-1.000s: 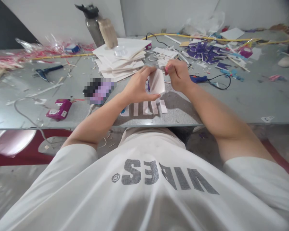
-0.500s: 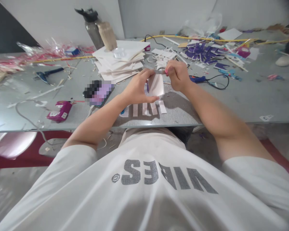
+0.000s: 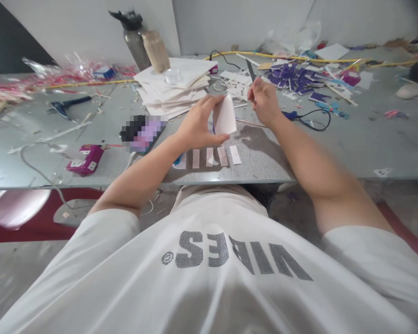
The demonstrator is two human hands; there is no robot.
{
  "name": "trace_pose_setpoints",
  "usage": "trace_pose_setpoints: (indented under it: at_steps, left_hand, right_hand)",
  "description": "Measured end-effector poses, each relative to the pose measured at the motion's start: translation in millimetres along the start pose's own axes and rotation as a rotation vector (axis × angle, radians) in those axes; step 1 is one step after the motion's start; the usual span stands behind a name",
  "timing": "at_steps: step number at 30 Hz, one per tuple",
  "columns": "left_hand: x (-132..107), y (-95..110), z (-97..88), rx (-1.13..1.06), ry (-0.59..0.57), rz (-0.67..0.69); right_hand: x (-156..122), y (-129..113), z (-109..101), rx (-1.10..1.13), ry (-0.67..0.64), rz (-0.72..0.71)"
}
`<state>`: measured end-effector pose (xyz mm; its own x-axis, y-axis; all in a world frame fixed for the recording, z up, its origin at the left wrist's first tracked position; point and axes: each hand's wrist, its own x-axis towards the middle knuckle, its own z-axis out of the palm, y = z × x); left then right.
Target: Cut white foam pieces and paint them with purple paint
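The left hand [image 3: 198, 121] arches in a C, the right hand [image 3: 264, 99] curls closed.

Counter [image 3: 351, 139]: moderately bright and fairly even; pale glare washes out its left end, and a small highlight glints on the edge nearest me.
My right hand [image 3: 264, 99]: throws a soft, dark shadow onto the surface below, so the light seems to come from above; its source is out of view.
My shirt [image 3: 195, 208]: bright, grey shade in the folds, stretched wide toward the lower corners.
Phone [image 3: 149, 139]: partly masked by coarse pixel blocks.
Floor [image 3: 10, 278]: smeared, lower left.
Upper right corner: darkened.
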<state>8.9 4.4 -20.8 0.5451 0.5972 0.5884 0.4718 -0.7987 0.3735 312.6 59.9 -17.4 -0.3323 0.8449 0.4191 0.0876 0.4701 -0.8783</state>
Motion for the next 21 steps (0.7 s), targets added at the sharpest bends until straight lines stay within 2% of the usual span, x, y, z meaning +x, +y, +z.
trace_pose_setpoints:
  at_steps: [2, 5, 8, 11, 14, 17, 21]
  left_hand:
    - [0.1, -1.0, 2.2, 0.028, 0.015, -0.005]
    - [-1.5, 2.2, 3.4, 0.078, 0.014, 0.003]
    - [-3.8, 6.5, 2.2, 0.079, 0.020, 0.010]
    - [-2.8, 4.7, 0.9, -0.013, 0.073, -0.044]
    - [2.8, -4.4, 0.3, -0.234, 0.098, -0.191]
    - [8.6, -13.4, -1.0, -0.468, 0.063, -0.294]
    - [10.6, -17.1, -3.4, -0.527, 0.097, -0.331]
  right_hand:
    - [-6.9, -12.8, 14.3, -0.026, 0.018, 0.010]
    - [-19.6, -30.6, 37.0, -0.033, -0.043, 0.028]
    - [-27.0, -41.2, 50.7, -0.035, -0.039, 0.037]
    - [-27.5, -44.8, 51.8, -0.038, 0.051, 0.018]
    - [-27.0, -45.0, 47.8, -0.043, 0.112, -0.025]
    - [-27.3, -41.7, 46.0, -0.032, 0.082, -0.034]
    - [-18.3, -25.6, 40.4, 0.046, 0.064, 0.007]
